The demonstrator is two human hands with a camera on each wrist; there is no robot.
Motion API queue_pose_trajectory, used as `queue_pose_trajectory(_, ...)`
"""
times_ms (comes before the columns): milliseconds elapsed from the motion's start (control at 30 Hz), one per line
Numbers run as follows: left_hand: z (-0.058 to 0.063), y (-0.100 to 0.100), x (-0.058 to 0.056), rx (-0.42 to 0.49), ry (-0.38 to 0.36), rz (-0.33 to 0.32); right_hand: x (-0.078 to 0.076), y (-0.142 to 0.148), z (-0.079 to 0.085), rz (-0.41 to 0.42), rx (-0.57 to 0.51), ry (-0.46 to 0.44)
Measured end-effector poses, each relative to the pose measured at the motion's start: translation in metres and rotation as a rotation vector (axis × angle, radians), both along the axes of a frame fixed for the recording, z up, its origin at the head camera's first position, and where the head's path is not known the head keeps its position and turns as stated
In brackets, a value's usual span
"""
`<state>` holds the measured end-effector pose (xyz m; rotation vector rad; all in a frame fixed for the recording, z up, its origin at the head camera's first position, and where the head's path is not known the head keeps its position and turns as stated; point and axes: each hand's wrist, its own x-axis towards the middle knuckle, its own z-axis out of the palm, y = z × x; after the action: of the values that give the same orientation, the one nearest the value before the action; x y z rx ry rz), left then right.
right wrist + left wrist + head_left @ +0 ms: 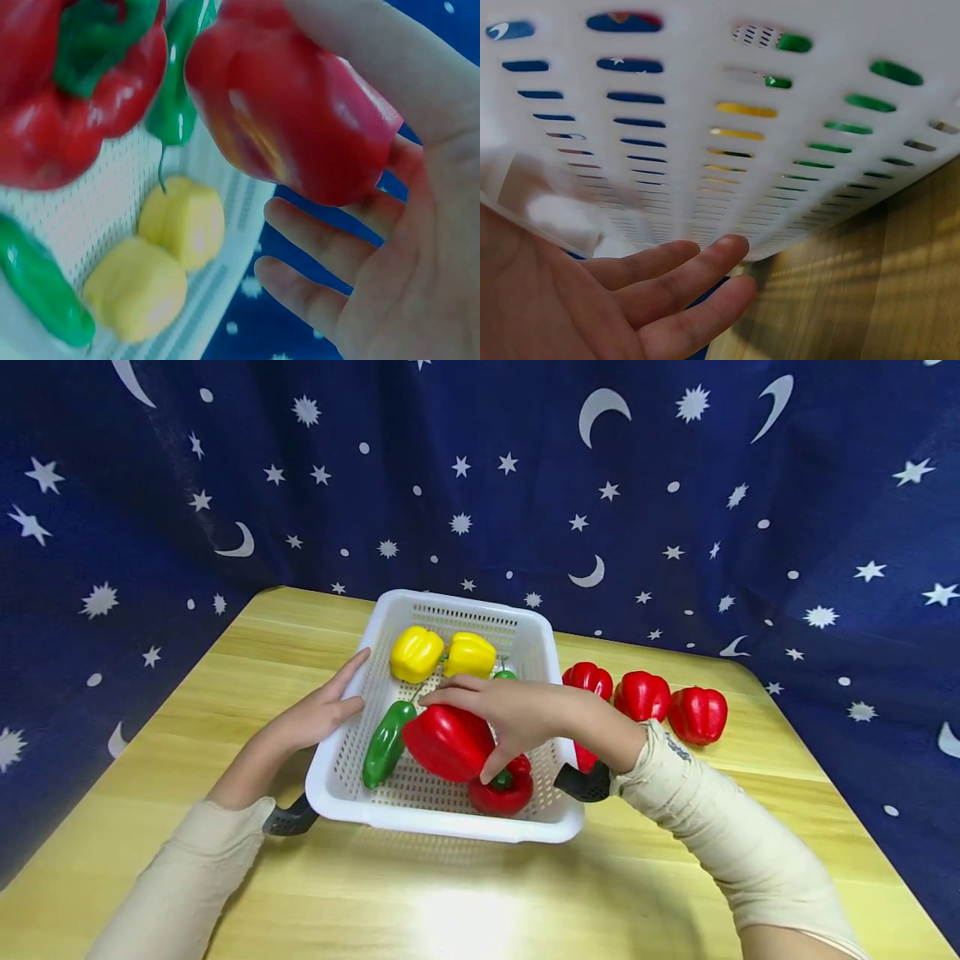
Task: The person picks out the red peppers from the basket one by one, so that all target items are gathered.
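Observation:
My right hand [517, 714] grips a red bell pepper [448, 745] between thumb and fingers, over the inside of a white slotted basket [442, 831]. In the right wrist view the same red bell pepper [292, 105] lies against the thumb, its bottom side showing. Below it in the basket sit another red bell pepper [501, 797], a long green pepper [386, 745] and two yellow bell peppers [417, 654]. A second green pepper [505, 674] is partly hidden behind my right hand. My left hand [315, 714] rests at the basket's left rim, fingers extended along its outer wall.
Several red bell peppers [642, 696] lie on the wooden table [360, 902] right of the basket, one partly hidden by the right wrist. A dark blue curtain [510, 485] with moons and stars hangs behind the table. Black wrist mounts [583, 783] sit close to the basket's sides.

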<state>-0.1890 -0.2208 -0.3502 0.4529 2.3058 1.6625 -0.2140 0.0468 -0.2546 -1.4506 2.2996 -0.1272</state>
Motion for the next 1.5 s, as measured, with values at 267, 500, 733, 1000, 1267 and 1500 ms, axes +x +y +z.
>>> queue_pose_trajectory(267, 0.001, 0.001, 0.001, -0.008, -0.009, 0.0, -0.006, 0.046, 0.01, -0.127, -0.129, -0.053)
queue_pose_trajectory(500, 0.002, 0.001, 0.002, -0.014, -0.007, -0.003, -0.006, 0.085, 0.015, -0.255, -0.208, -0.033)
queue_pose_trajectory(733, 0.002, 0.002, 0.002, -0.043, -0.014, 0.006, -0.005, 0.118, 0.019, -0.337, -0.227, 0.02)
queue_pose_trajectory(1000, 0.005, 0.003, 0.005, -0.081, -0.014, 0.007, -0.003, 0.155, 0.012, -0.461, -0.231, 0.055)
queue_pose_trajectory(1267, 0.003, 0.0, 0.007, -0.083, 0.002, 0.001, -0.002, 0.189, 0.002, -0.515, -0.21, 0.138)
queue_pose_trajectory(1500, 0.003, 0.002, 0.004, -0.076, 0.006, -0.008, -0.002, 0.213, -0.013, -0.609, -0.14, 0.184)
